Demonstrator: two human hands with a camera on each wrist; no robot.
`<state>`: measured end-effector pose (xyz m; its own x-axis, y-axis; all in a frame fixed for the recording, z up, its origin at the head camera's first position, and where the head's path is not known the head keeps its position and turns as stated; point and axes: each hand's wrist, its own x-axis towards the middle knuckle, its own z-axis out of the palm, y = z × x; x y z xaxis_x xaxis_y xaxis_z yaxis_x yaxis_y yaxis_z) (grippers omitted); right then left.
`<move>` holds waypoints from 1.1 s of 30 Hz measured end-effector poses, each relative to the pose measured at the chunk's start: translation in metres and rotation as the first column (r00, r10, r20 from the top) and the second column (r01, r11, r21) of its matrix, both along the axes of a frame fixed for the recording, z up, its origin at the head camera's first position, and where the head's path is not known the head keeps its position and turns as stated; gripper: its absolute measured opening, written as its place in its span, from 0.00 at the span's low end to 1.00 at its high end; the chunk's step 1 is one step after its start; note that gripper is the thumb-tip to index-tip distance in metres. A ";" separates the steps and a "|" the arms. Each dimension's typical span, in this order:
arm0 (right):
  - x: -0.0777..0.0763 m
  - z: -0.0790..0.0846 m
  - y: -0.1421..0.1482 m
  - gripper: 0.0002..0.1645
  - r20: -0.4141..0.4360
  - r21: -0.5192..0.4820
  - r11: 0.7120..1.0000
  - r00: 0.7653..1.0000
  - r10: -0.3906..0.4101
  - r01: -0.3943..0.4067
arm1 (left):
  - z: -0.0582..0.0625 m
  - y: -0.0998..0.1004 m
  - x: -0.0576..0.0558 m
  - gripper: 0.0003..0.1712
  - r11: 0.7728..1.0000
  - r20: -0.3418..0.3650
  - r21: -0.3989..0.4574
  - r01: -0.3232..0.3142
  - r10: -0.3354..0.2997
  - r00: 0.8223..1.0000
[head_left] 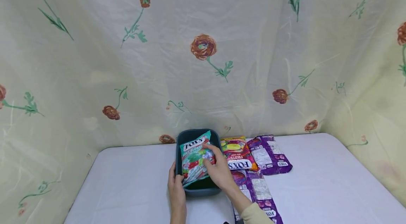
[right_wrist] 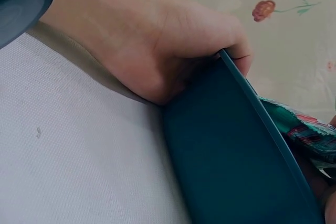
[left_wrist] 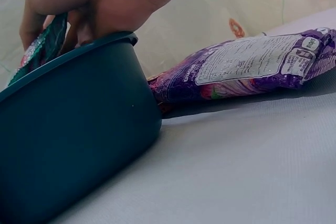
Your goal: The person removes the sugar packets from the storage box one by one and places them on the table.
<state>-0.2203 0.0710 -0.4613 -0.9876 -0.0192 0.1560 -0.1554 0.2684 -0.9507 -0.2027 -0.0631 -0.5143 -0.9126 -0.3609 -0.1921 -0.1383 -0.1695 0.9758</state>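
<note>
A dark teal plastic tub (head_left: 203, 192) stands on the table with a green FOX'S candy bag (head_left: 192, 157) slanting inside it. My left hand (head_left: 176, 186) grips the tub's left wall, and the right wrist view shows its thumb hooked over the rim. Reaching in from the right, my right hand (head_left: 219, 171) holds the green bag by its right side, thumb and fingers on the wrapper. From the left wrist view, that hand's fingers (left_wrist: 32, 22) bend over the bag's edge above the tub wall (left_wrist: 79, 129). The bag's underside is hidden in the tub.
Right of the tub lies a red and yellow FOX'S fruits bag (head_left: 239, 153). Beside it is a purple candy bag (head_left: 269, 155), and another purple bag (head_left: 261, 196) lies nearer, partly under my right forearm. A flowered curtain (head_left: 203, 93) hangs behind the white table (head_left: 127, 185).
</note>
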 end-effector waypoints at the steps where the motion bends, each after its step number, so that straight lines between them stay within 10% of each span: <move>1: 0.000 0.000 0.001 0.27 0.001 -0.012 1.000 1.000 0.003 -0.003 | 0.000 0.000 0.000 0.35 1.000 0.000 -0.003 0.000 0.000 1.000; 33: 0.009 0.005 0.031 0.23 0.093 -0.124 0.991 0.995 -0.031 0.042 | 0.000 0.001 0.001 0.35 1.000 0.007 -0.018 0.004 -0.004 1.000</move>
<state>-0.2108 0.1022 -0.4567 -0.9974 0.0312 0.0644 -0.0590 0.1502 -0.9869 -0.2020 -0.0623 -0.5138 -0.9125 -0.3611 -0.1920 -0.1460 -0.1510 0.9777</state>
